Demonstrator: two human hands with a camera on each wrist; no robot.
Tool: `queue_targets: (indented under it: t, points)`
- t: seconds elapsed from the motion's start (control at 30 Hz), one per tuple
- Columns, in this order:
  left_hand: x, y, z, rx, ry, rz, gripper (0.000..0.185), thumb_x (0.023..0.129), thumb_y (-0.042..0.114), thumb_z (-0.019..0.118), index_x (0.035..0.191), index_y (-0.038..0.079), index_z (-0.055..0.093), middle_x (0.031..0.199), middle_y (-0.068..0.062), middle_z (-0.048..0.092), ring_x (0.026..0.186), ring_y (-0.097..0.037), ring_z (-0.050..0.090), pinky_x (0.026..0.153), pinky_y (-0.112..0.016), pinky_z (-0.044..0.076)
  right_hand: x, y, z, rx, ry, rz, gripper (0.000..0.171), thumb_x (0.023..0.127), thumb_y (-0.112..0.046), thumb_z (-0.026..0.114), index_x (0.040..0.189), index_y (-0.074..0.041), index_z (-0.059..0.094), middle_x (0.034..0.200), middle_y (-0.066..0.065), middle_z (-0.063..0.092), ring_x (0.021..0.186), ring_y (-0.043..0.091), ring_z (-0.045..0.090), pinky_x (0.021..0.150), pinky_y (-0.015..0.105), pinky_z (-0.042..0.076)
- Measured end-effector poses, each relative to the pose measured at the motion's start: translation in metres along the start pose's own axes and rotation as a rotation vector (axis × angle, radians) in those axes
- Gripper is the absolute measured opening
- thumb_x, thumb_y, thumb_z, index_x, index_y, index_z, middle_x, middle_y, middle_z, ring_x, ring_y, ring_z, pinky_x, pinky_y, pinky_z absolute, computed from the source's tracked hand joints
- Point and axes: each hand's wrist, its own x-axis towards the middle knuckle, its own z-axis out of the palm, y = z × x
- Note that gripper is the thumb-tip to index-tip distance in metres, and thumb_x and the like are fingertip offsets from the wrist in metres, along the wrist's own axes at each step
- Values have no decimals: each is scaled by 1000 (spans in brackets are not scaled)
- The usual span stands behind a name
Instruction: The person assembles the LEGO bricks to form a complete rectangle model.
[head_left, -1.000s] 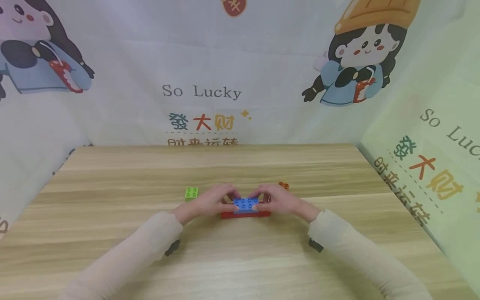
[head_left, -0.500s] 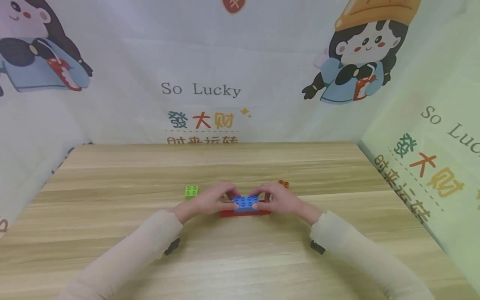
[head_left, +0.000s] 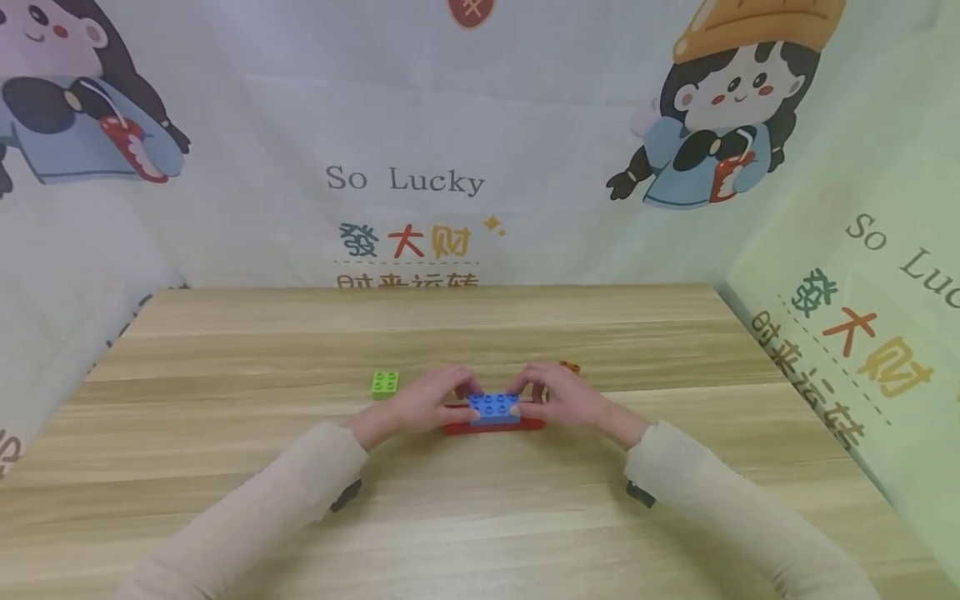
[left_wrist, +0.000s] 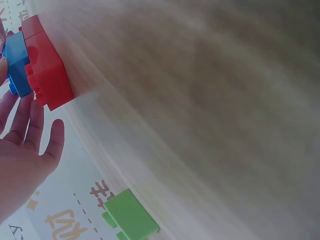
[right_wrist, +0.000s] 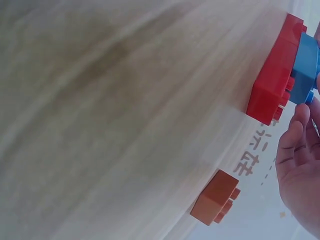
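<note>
Head view, both hands at mid-desk. Blue brick [head_left: 492, 407] seated on the studs of a longer red brick [head_left: 492, 426], the pair lying roughly midway between the left and right edges of the desk [head_left: 480, 517] and nearer the front edge than the back. Left hand [head_left: 423, 402] pinched the left end of the blue brick, fingers [head_left: 457, 385] curled over its top and far side. Right hand [head_left: 558, 398] mirrored this on the right end, fingers [head_left: 529, 383] curled likewise. Neither hand spread wide; both closed only as far as the brick's ends allowed.

Left wrist view: outer fingers [left_wrist: 30, 127] seen extended and loosely apart beside the red brick [left_wrist: 47, 70], blue brick [left_wrist: 16, 62] stacked against it; the pinching fingertips themselves mostly out of frame. Right wrist view: fingers [right_wrist: 295, 150] gently bent beside the red brick [right_wrist: 272, 82] and blue brick [right_wrist: 303, 70].

Green brick [head_left: 385, 383] lay just left of the left hand; orange brick [head_left: 570, 367] just behind the right hand, toward the back edge.

Risks, as judged: uneven pressure from the two pinches likely to tilt the blue brick off the studs; an upward pull likely to lift or skid the unheld red brick; the right hand's knuckles close enough to knock the orange brick.
</note>
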Motion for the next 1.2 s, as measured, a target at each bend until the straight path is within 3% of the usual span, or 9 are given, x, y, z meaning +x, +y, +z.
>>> queue_targets:
  t: [0.33,0.77,0.9,1.1,1.2]
  points:
    - [0,0,-1,4,-9,-9,27,84,20,65,103,5,56,98,-3,56,91,-18,54,82,-32,45,1,-2,-1,0,-13,39,22,83,-16,67,100,-4,62,93,2,59,71,10,50,63,24,44]
    - [-3,2,1,-80,20,-51,30,83,19,66,107,5,54,98,-3,58,92,-18,55,82,-32,45,-1,-2,-5,49,-47,143,24,84,-16,66,104,-3,63,98,4,62,73,11,51,64,25,45]
    - [-3,1,2,-77,27,-54,30,83,19,66,107,6,54,99,-4,58,93,-18,56,83,-32,45,0,-3,-3,26,-24,104,24,83,-15,67,103,-3,64,97,3,62,70,10,50,61,24,44]
    - [-3,2,2,-60,34,-30,28,83,19,66,106,5,56,100,-4,59,92,-17,56,82,-31,46,2,-7,1,-68,23,-29,23,81,-16,70,99,-2,66,91,3,62,64,9,48,55,22,41]
    - [-3,2,1,-64,32,-33,27,83,19,67,105,5,56,99,-3,59,92,-17,56,82,-31,46,3,-9,3,-87,30,-37,22,81,-16,70,98,-2,67,89,3,61,64,8,47,54,21,41]
